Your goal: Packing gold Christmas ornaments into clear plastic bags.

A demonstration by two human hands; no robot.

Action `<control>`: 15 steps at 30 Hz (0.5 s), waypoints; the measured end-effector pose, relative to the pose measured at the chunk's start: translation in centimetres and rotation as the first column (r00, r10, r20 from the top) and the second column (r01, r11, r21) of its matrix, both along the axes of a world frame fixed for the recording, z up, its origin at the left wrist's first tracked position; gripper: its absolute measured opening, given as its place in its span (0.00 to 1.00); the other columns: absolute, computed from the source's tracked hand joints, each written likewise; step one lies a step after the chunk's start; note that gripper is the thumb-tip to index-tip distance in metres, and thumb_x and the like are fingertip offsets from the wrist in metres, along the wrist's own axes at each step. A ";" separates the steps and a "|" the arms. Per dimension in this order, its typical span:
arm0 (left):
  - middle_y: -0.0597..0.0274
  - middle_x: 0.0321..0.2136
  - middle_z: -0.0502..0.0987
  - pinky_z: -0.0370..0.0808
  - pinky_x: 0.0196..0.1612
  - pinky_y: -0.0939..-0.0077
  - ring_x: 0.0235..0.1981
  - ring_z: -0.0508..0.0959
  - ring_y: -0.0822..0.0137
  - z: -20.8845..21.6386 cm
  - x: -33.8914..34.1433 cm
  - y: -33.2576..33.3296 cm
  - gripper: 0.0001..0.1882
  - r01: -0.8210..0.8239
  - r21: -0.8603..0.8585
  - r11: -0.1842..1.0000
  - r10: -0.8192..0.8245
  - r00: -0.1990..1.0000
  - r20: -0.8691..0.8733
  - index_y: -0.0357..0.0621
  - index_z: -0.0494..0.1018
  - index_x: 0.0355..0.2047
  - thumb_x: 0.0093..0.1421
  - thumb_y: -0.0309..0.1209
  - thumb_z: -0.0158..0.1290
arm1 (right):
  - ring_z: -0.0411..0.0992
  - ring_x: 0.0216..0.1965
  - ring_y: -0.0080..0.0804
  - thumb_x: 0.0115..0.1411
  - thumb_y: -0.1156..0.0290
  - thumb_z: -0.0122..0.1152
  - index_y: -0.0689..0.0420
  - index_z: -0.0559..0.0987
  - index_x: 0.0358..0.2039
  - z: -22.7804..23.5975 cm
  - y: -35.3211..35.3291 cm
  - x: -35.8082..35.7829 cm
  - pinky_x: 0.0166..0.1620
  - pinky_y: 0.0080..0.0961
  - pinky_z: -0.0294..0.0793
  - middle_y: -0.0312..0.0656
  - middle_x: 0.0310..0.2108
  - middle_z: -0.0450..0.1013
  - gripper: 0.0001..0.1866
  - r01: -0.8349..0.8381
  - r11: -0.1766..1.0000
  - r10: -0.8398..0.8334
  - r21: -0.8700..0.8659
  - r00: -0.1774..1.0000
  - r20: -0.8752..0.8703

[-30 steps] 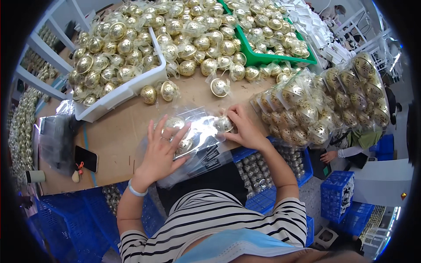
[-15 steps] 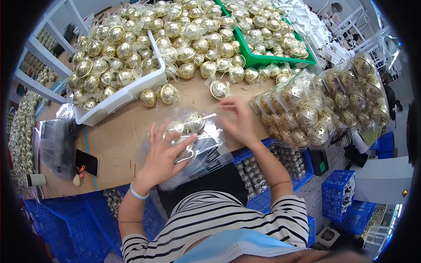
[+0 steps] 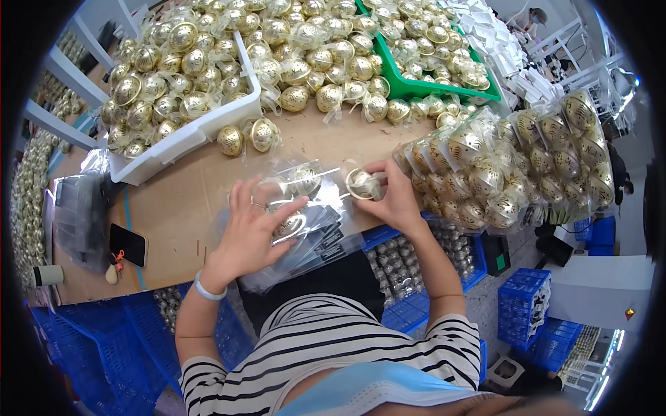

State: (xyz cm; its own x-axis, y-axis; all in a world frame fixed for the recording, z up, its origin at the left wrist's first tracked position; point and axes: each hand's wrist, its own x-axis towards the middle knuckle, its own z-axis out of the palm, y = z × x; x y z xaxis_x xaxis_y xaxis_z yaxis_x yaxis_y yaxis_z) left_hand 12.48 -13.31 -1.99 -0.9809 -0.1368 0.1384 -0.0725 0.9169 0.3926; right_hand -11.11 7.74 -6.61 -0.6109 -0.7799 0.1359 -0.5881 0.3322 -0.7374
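Note:
My left hand lies with spread fingers over a clear plastic bag. Inside that bag show several gold pierced balls, partly covered by my fingers. At the bag's right side, my right hand pinches a single gold ball in clear wrap, with thumb and fingers around its right edge. This ball is above the table close to the bag, a little blurred. Under the bag, more flat clear bags with dark print are stacked at the table's near edge.
Wrapped gold balls fill a white bin and a green bin and heap between them. Two loose balls lie by the white bin. Filled bags of balls stand right. A phone lies left. Blue crates are below.
My right hand has taken hold of the wrapped gold ball that lay beyond the bag and drawn it nearer to the bag. My left hand stays on the bag.

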 end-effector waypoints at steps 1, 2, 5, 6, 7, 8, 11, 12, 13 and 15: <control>0.49 0.55 0.67 0.47 0.69 0.40 0.66 0.56 0.40 0.0 -0.1 -0.1 0.36 0.004 0.005 1.000 -0.004 1.000 0.002 0.64 0.74 0.60 0.47 0.42 0.68 | 0.75 0.39 0.34 0.44 0.64 0.82 0.62 0.74 0.52 -0.1 0.0 0.2 0.42 0.30 0.75 0.42 0.41 0.75 0.37 0.004 1.000 -0.004 0.005 1.000 0.002; 0.48 0.57 0.65 0.48 0.68 0.42 0.66 0.56 0.41 0.0 -0.1 -0.2 0.36 0.009 0.028 1.000 -0.009 1.000 0.012 0.64 0.75 0.59 0.46 0.42 0.69 | 0.75 0.39 0.32 0.43 0.63 0.82 0.62 0.76 0.49 -0.3 -0.1 0.4 0.42 0.29 0.76 0.40 0.40 0.75 0.35 -0.031 0.999 0.031 -0.006 0.999 0.018; 0.45 0.62 0.62 0.49 0.66 0.44 0.66 0.56 0.41 -0.1 -0.3 -0.5 0.36 0.009 0.031 0.999 -0.010 1.000 0.016 0.63 0.75 0.58 0.45 0.42 0.69 | 0.76 0.45 0.30 0.43 0.68 0.83 0.63 0.80 0.44 -0.2 -1.1 0.3 0.47 0.28 0.76 0.41 0.45 0.75 0.28 -0.178 0.983 0.181 -0.054 0.982 0.060; 0.43 0.65 0.60 0.49 0.66 0.45 0.66 0.57 0.41 -0.3 -0.4 -0.5 0.36 0.016 0.018 1.000 -0.016 1.000 0.014 0.63 0.75 0.57 0.44 0.43 0.69 | 0.75 0.49 0.30 0.44 0.72 0.82 0.64 0.80 0.46 -0.1 -1.4 0.2 0.50 0.28 0.75 0.41 0.49 0.73 0.28 -0.324 0.937 0.343 -0.132 0.924 0.169; 0.43 0.65 0.60 0.49 0.66 0.45 0.66 0.57 0.41 -0.4 -0.5 -0.6 0.36 0.010 0.017 1.000 -0.010 1.000 0.014 0.63 0.75 0.57 0.44 0.43 0.69 | 0.73 0.53 0.31 0.44 0.76 0.81 0.64 0.79 0.48 0.0 -1.7 0.0 0.54 0.28 0.75 0.42 0.53 0.72 0.29 -0.450 0.864 0.498 -0.224 0.827 0.260; 0.42 0.66 0.58 0.49 0.66 0.45 0.65 0.57 0.41 -0.4 -0.7 -0.6 0.36 0.015 0.008 1.000 -0.015 1.000 0.022 0.63 0.75 0.57 0.44 0.44 0.69 | 0.71 0.57 0.32 0.49 0.84 0.75 0.65 0.77 0.53 -1.1 -1.9 -0.6 0.58 0.27 0.73 0.42 0.59 0.67 0.29 -0.425 0.866 0.501 -0.265 0.733 0.460; 0.40 0.66 0.58 0.48 0.66 0.45 0.65 0.57 0.41 -0.2 -0.8 -0.7 0.36 0.007 0.000 1.000 -0.007 0.999 0.053 0.65 0.75 0.57 0.44 0.46 0.68 | 0.70 0.58 0.30 0.55 0.87 0.69 0.65 0.75 0.56 -3.1 -1.6 -0.6 0.57 0.25 0.74 0.43 0.59 0.67 0.27 -0.273 0.858 0.502 -0.435 0.274 0.820; 0.40 0.65 0.58 0.48 0.66 0.45 0.65 0.57 0.41 -0.2 -0.7 -0.6 0.36 0.006 0.005 1.000 -0.006 0.997 0.078 0.66 0.74 0.58 0.45 0.47 0.68 | 0.71 0.57 0.30 0.59 0.87 0.64 0.65 0.75 0.57 -3.4 -1.8 0.0 0.56 0.23 0.74 0.44 0.57 0.70 0.24 -0.242 0.869 0.491 -0.432 0.304 0.817; 0.40 0.65 0.58 0.48 0.66 0.45 0.65 0.57 0.41 -0.1 -0.5 -0.5 0.36 0.002 0.003 1.000 -0.002 0.997 0.078 0.66 0.74 0.58 0.45 0.47 0.68 | 0.71 0.57 0.30 0.59 0.87 0.64 0.65 0.75 0.57 -3.5 -1.8 0.2 0.56 0.23 0.74 0.44 0.57 0.70 0.24 -0.245 0.867 0.493 -0.433 0.302 0.816; 0.41 0.64 0.59 0.49 0.65 0.45 0.65 0.58 0.40 -0.1 -0.4 -0.6 0.35 0.007 0.010 1.000 -0.007 1.000 0.017 0.67 0.75 0.57 0.45 0.46 0.68 | 0.73 0.56 0.30 0.60 0.87 0.63 0.66 0.75 0.56 -3.3 -1.9 0.4 0.56 0.25 0.75 0.45 0.54 0.73 0.22 -0.362 0.891 0.437 -0.274 0.522 0.732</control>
State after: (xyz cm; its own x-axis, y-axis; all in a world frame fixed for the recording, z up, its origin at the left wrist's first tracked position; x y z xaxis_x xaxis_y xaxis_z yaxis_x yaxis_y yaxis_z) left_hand 12.10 -13.87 -2.11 -0.9840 -0.1312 0.1203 -0.0729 0.9135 0.4002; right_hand -10.66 5.79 -9.91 -0.1418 -0.9787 -0.1486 0.1419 0.1285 -0.9815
